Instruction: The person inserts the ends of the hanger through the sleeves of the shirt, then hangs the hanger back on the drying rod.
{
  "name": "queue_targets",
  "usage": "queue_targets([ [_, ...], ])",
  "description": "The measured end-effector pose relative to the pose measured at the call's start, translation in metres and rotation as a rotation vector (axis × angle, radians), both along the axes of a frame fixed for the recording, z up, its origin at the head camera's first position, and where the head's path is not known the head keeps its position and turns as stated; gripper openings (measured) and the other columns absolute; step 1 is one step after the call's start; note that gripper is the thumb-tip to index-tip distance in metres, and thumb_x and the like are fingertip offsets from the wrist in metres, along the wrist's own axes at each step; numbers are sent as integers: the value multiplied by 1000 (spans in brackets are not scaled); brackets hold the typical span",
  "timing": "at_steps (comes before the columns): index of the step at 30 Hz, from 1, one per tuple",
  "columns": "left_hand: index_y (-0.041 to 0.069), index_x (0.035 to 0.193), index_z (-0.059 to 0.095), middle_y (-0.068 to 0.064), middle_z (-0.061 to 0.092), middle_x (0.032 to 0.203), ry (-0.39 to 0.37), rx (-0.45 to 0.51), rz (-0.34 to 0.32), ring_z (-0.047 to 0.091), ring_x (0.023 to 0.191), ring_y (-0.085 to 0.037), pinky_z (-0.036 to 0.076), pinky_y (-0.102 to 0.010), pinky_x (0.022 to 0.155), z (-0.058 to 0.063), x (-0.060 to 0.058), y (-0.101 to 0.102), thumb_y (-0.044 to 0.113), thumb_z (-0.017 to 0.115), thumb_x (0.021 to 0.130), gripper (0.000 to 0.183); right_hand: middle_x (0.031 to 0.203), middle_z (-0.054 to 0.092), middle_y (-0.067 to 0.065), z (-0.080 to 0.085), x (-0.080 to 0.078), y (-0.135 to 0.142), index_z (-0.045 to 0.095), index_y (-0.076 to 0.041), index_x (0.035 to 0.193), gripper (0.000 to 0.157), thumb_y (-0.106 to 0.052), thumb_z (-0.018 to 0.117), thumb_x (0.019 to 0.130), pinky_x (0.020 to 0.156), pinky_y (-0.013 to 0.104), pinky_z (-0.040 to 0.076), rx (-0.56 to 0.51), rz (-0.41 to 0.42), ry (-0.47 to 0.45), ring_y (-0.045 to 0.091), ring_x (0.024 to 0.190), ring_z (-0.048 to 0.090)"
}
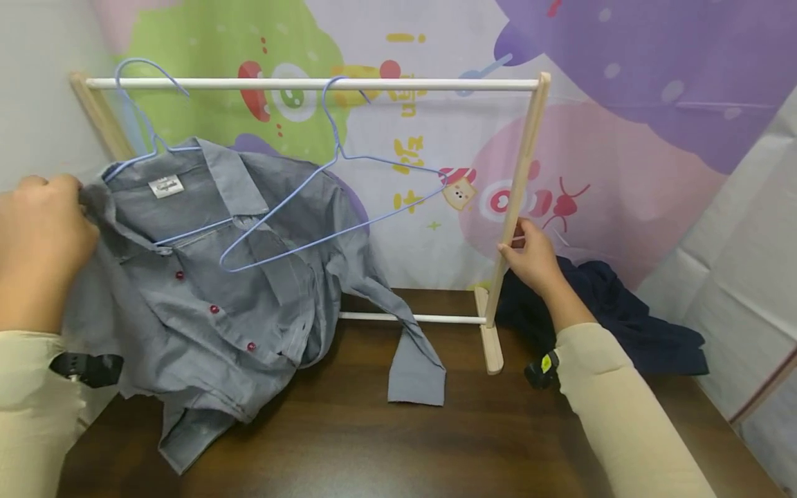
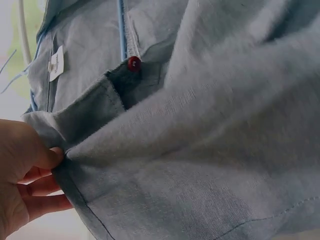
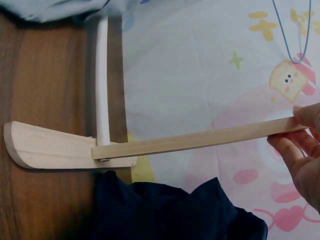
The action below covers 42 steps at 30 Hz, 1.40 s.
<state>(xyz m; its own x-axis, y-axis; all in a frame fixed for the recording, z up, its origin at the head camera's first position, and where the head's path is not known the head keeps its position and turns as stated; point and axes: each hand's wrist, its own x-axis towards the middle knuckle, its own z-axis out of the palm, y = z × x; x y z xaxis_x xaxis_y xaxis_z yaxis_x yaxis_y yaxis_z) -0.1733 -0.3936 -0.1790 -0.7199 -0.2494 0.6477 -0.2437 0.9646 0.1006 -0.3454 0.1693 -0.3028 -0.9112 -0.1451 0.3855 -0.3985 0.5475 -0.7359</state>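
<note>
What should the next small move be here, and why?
Probably the left hand should ease the gray shirt straighter on its blue hanger: the shirt hangs askew in folds and that hand already pinches its cloth, while the right hand grips the rack's upright, which may help steady it.

Cartoon-print backdrop (image 1: 436, 131) behind brown table (image 1: 386, 449)

Head cam's looking forward and down over the rack (image 1: 423, 84), catching both the shirt (image 1: 230, 290) left wrist's filming super close and the post (image 3: 195, 139) right wrist's seeing sideways.
</note>
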Motion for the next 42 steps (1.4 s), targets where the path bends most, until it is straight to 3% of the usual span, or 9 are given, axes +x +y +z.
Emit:
queue_targets([
  [7,-15,99,47,-43,45,95,-141,-23,40,47,86,-64,36,-68,70,24,-15,4,1,51,75,29,116,51,27,0,-1,0,41,10,134,47,-2,62,93,88,54,50,-12,2,6,43,112,56],
  [11,-16,103,46,-43,45,98,-229,-27,67,49,87,-64,39,-66,65,30,-22,5,5,51,78,33,116,51,27,-1,-2,0,41,9,135,48,-2,62,93,87,54,51,-10,0,3,43,111,57],
  [15,-17,104,46,-44,45,99,-262,-21,61,49,87,-64,40,-64,60,32,-27,7,6,51,80,34,116,51,27,-2,-2,0,41,9,136,49,-3,62,93,87,54,51,-2,-4,7,43,111,57],
  [23,-16,108,45,-41,44,103,-336,-11,59,48,91,-64,43,-64,63,26,-31,7,8,52,83,35,115,52,27,-3,-3,0,41,9,135,49,-3,63,92,87,53,51,1,-11,20,43,110,57],
  [34,-14,105,49,-40,46,103,-329,6,5,50,89,-63,43,-64,59,10,-35,2,5,55,82,31,117,51,27,-1,0,-1,40,8,136,49,-4,62,93,89,53,50,4,-7,5,42,112,56],
  [42,-11,102,53,-37,48,98,-267,42,-40,50,85,-63,41,-65,57,4,-38,-1,3,54,78,28,117,51,26,-1,-1,1,40,8,137,50,-5,62,94,89,54,50,2,-1,-11,42,113,55],
])
